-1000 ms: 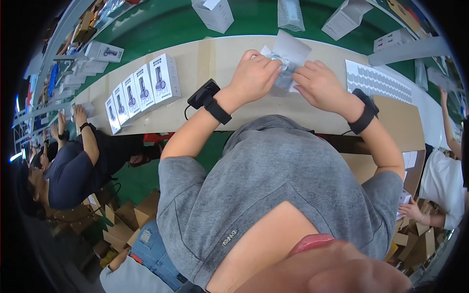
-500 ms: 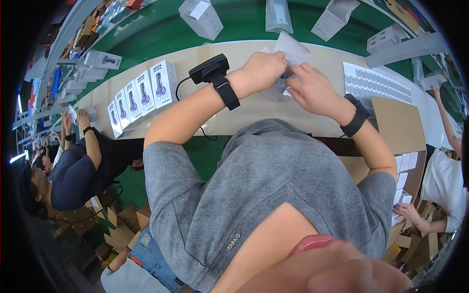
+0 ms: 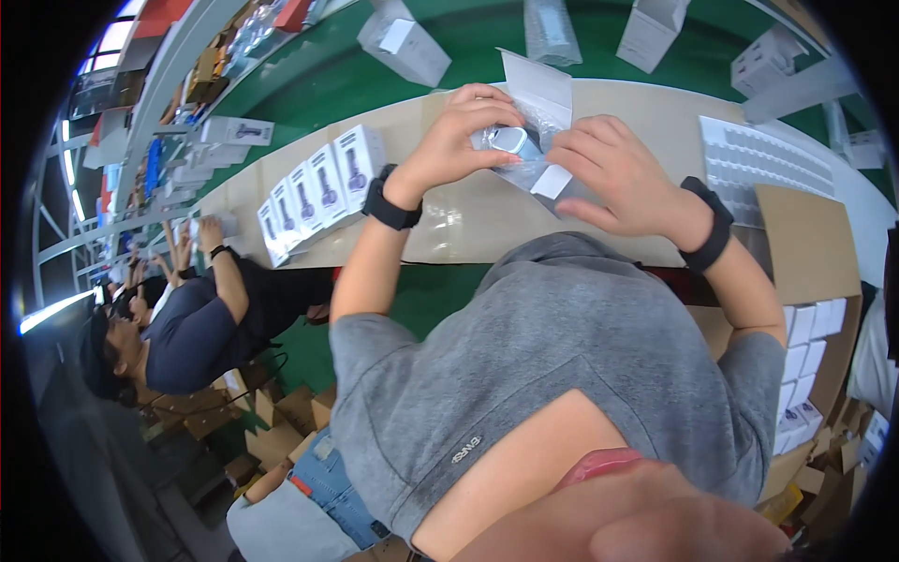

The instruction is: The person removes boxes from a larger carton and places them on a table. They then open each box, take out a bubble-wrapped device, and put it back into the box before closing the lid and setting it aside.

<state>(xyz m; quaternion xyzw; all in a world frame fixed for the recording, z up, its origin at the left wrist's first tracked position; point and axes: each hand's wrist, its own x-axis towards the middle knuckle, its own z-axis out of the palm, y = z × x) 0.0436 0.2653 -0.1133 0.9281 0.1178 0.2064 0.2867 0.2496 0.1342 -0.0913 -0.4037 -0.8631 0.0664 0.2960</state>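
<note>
Head view: person's grey T-shirt nearest; black wristbands on both wrists.
Brown carton: open, at the person's right by the table edge; small white boxes stacked inside.
Right hand: grip wide, fingertips at the packing box's right edge, thumb spread apart below them.
Left hand: grip narrow, fingers and thumb around the pale rounded end of the bubble-wrapped item.
Bubble-wrapped item: at the mouth of the packing box; its lower part is hidden.
Packing box: white, between both hands on the table, tilted, large flap raised on the far side.
Picture boxes: five, upright in a slanting row, left of the left hand.
White sheet: rows of grey shapes, flat, right of the right hand.
Beyond table: bubble-wrap pack between two open white cartons.
Far left: co-worker in dark shirt.
</note>
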